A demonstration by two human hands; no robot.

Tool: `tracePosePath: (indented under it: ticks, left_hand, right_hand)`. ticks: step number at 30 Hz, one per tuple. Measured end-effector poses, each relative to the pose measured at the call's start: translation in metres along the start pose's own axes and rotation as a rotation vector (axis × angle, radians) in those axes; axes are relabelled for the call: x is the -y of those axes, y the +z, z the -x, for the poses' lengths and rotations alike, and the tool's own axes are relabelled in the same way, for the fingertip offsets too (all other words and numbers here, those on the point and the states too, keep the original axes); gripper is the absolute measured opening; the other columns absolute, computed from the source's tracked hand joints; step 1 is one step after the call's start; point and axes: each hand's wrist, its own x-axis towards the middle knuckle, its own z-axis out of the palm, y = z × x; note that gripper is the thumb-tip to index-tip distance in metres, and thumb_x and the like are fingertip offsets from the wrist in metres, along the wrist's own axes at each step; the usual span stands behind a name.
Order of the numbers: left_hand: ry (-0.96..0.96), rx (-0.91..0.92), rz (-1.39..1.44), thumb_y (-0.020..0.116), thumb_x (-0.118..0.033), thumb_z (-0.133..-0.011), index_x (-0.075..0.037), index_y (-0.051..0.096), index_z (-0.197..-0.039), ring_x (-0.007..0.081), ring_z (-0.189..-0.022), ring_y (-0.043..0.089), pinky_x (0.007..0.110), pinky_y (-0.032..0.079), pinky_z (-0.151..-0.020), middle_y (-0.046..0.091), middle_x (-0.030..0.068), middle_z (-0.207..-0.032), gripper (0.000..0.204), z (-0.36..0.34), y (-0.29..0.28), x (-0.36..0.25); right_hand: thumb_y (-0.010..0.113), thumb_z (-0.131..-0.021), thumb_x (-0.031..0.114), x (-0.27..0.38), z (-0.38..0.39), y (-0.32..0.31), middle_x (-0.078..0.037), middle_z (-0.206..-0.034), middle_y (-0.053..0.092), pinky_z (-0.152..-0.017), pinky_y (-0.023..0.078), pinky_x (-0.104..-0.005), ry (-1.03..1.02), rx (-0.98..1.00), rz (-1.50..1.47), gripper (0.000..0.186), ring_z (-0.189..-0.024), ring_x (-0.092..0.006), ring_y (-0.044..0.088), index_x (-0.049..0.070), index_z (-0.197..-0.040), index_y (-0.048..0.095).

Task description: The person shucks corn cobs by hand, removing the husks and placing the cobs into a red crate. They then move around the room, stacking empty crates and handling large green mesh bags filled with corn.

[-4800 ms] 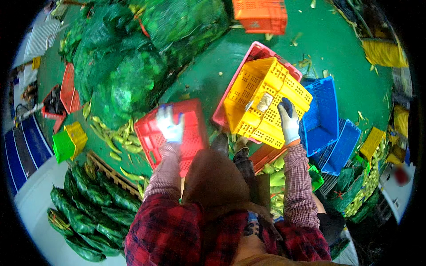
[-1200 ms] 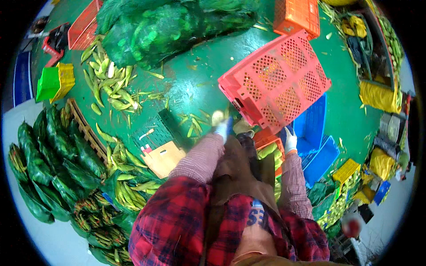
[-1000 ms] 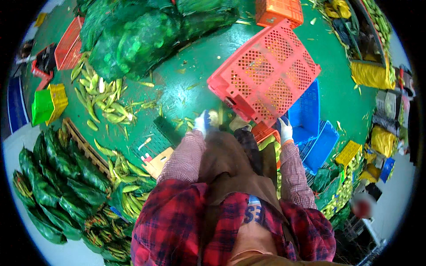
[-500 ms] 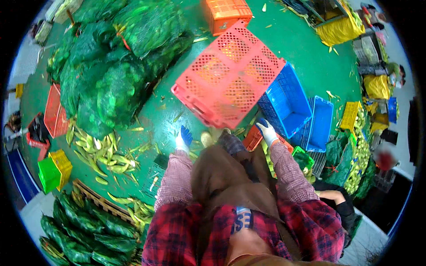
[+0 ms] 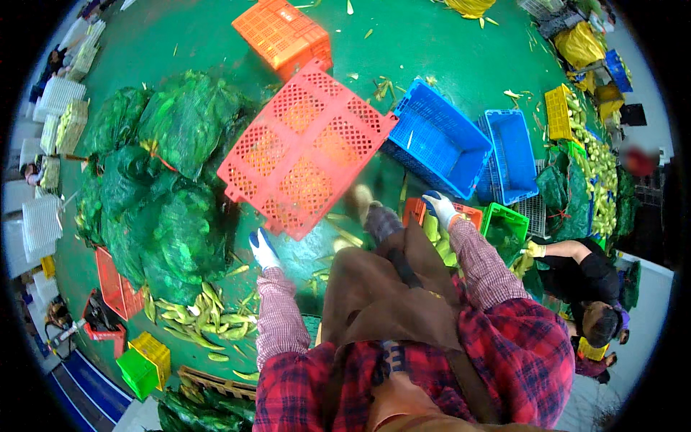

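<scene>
My left hand (image 5: 265, 250), in a white glove with blue on it, is held out with its fingers stretched and holds nothing. It is nearest to the lower edge of a large pink-red crate (image 5: 322, 147) with perforated panels, with a small gap between them. Through the crate's holes orange and yellow show. My right hand (image 5: 441, 209), gloved the same way, has its fingers out beside an orange-red crate (image 5: 471, 215). Whether it touches that rim I cannot tell. Green corn cobs (image 5: 432, 229) lie by it, partly hidden by my arm.
Blue crates (image 5: 439, 140) stand at the right, near a green crate (image 5: 506, 225). Green net sacks (image 5: 162, 209) fill the left, with corn (image 5: 205, 317) scattered below. An orange crate (image 5: 284, 36) stands ahead. A co-worker (image 5: 576, 281) bends at the right.
The view has swung, so the crates and sacks sit further left or lower. My left hand has moved out to the left. More of the co-worker at the right shows.
</scene>
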Motion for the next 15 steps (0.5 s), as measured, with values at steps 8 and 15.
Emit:
tracePosePath:
  ticks: [8,15]
  left_hand:
    - [0.481,-0.002,-0.448,0.067,-0.031,-0.092,0.004,0.044,-0.14,0.0324,-0.132,0.044,0.04,0.033,-0.112,0.047,0.0214,-0.142,0.064,0.01,0.092,-0.075]
    - [0.845,0.001,-1.021,0.069,-0.035,-0.084,-0.005,0.049,-0.139,0.0421,-0.132,0.042,0.051,0.032,-0.111,0.046,0.0236,-0.143,0.065,0.051,0.208,-0.117]
  right_hand:
    - [0.056,-0.091,0.007,0.063,-0.068,-0.001,-0.018,-0.131,0.058,-0.098,0.047,-0.0319,-0.219,0.184,0.256,0.034,-0.115,-0.0284,0.059,0.012,-0.124,0.065]
    - [0.066,-0.087,0.047,0.088,-0.167,-0.066,-0.024,-0.131,0.057,-0.103,0.042,-0.0388,-0.243,0.174,0.391,0.06,-0.121,-0.0382,0.054,0.005,-0.129,0.06]
